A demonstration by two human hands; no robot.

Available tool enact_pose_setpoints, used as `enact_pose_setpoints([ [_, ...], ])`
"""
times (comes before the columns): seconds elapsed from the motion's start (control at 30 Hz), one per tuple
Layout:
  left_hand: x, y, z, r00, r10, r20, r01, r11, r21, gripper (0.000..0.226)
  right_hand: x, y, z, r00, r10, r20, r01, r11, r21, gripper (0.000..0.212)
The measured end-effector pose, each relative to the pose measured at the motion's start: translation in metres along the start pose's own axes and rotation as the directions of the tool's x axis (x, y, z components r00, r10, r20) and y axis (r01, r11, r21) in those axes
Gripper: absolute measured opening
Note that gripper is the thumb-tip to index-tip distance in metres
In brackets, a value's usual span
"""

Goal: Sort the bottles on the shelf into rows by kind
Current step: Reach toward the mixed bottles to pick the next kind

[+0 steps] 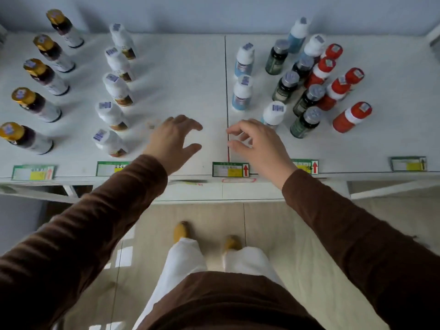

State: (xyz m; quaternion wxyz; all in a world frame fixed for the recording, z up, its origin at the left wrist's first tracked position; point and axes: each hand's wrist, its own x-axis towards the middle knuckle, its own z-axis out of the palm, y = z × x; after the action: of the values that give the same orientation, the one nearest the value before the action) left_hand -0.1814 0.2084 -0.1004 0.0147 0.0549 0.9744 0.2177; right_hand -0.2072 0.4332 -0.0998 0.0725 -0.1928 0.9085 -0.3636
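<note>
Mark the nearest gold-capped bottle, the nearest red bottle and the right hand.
nearest gold-capped bottle (12,131): head view, on its gold cap.
nearest red bottle (352,117): head view, on its red and white body.
right hand (258,141): head view, on the back of the hand.

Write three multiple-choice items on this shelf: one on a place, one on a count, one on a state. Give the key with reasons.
1. Where does the gold-capped row stand?
A. far left of the shelf
B. far right
C. on the floor

2. How many bottles are in the gold-capped row?
A. two
B. five
C. nine

3. What are the left hand and the right hand holding?
A. a red bottle each
B. one label between them
C. nothing

Key: 1 A, the row runs along the shelf's left end. 2 B, five gold caps show. 3 C, both hands hover with fingers loosely spread and nothing in them.
</note>
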Motion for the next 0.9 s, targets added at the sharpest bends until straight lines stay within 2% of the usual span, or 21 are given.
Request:
enact_pose_setpoints([
  [0.1, -0.022, 0.011, 0.033, 0.998, -0.055, 0.04, 0.057, 0.997, -0.056, 0.037, -0.034, 0.023, 0.01, 0.994, 0.107, 0.002, -0.107, 0.989, 0.107, 0.01],
  [0.2, -0.034, 0.016, 0.058, 0.993, -0.111, 0.03, 0.113, 0.989, -0.095, 0.039, -0.059, 0.043, 0.028, 0.97, 0.24, 0.033, -0.241, 0.94, 0.243, 0.012],
  [0.43, -0.039, 0.018, 0.098, 0.971, -0.198, -0.133, 0.175, 0.97, -0.167, 0.04, -0.082, 0.061, 0.073, 0.842, 0.516, 0.158, -0.515, 0.68, 0.522, 0.037],
  [0.57, -0.039, 0.016, 0.11, 0.961, -0.205, -0.185, 0.164, 0.963, -0.214, 0.035, -0.077, 0.059, 0.087, 0.776, 0.607, 0.171, -0.559, 0.536, 0.633, 0.057],
  [0.7, -0.04, 0.011, 0.115, 0.958, -0.2, -0.204, 0.148, 0.958, -0.245, 0.031, -0.076, 0.06, 0.094, 0.739, 0.657, 0.151, -0.553, 0.463, 0.693, 0.06],
  [0.9, -0.04, 0.01, 0.116, 0.961, -0.194, -0.196, 0.139, 0.955, -0.263, 0.028, -0.076, 0.069, 0.095, 0.755, 0.647, 0.106, -0.534, 0.513, 0.672, 0.057],
])
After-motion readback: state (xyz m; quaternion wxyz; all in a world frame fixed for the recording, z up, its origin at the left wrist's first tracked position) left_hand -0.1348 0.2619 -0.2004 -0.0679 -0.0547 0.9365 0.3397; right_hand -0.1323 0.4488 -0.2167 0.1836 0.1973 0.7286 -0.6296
